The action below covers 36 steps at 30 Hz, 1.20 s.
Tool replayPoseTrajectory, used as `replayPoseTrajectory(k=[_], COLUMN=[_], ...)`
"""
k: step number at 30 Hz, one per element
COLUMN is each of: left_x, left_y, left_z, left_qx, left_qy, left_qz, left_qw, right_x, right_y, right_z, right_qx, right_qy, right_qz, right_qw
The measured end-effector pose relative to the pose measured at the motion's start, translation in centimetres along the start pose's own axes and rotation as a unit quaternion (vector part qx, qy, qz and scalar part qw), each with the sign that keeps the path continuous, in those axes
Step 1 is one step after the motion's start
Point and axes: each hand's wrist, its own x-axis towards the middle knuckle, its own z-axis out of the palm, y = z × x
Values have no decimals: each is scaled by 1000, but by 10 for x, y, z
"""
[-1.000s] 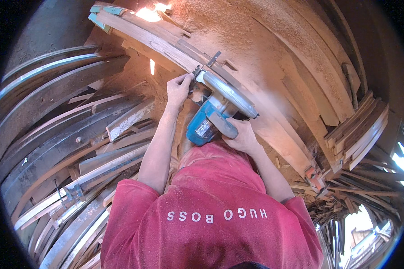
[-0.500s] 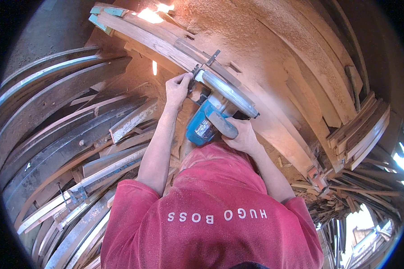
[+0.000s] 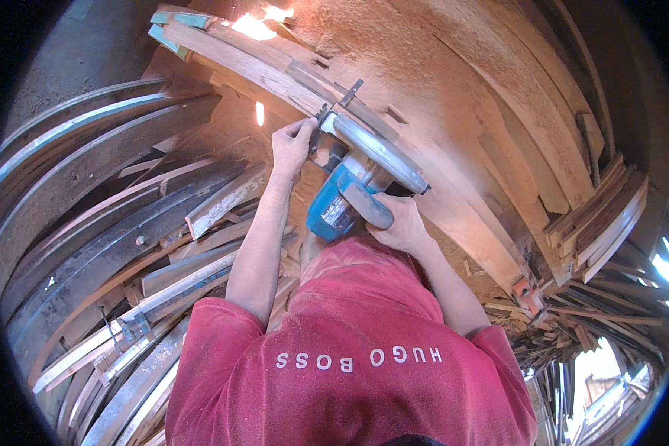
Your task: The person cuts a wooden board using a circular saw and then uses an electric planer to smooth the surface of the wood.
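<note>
A blue circular saw (image 3: pixel 333 201) with a grey metal blade guard rests on a long wooden plank (image 3: pixel 253 68) that slants from far left to near right. My right hand (image 3: pixel 403 227) is wrapped round the saw's rear handle. At the saw's front left, my left hand (image 3: pixel 291 145) pinches a dark metal part by the base plate. The blade itself is hidden under the guard. A slim metal bar (image 3: pixel 353 91) sticks out past the saw's front, over the wood.
Sawdust covers the broad wooden work surface (image 3: pixel 438 82). An orange metal fitting (image 3: pixel 528 293) sits at the plank's near right end. Stacked curved boards (image 3: pixel 89 160) fill the left side. Shorter strips (image 3: pixel 609 219) are piled at the right.
The saw and both hands have shifted slightly to the left relative to the plank. Both grips look the same as before.
</note>
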Motion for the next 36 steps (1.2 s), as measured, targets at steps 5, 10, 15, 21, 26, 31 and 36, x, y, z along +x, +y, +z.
replayPoseTrajectory(k=[5,10,15,21,26,31,36], left_x=[6,10,17,24,29,37,44], left_y=[3,9,10,14,17,18,19], left_z=[-8,-11,-16,-23,-27,-33,-41], left_qx=[-2,-4,-8,-17,-5,-3,-6], left_qy=[-9,-10,-1,-10,-1,0,-7], left_qz=[-22,-13,-12,-15,-20,-18,-24], left_qw=[1000,1000,1000,1000,1000,1000,1000], right_x=[7,15,23,31,39,46,54], right_y=[-1,-6,-11,-13,-20,-23,-27], right_z=[4,6,9,13,16,17,20], right_qx=[3,2,-10,-4,6,12,3], right_qy=[-9,0,4,2,9,2,-2], right_qz=[-2,-3,-1,-3,-1,-1,-1], right_qw=[1000,1000,1000,1000,1000,1000,1000])
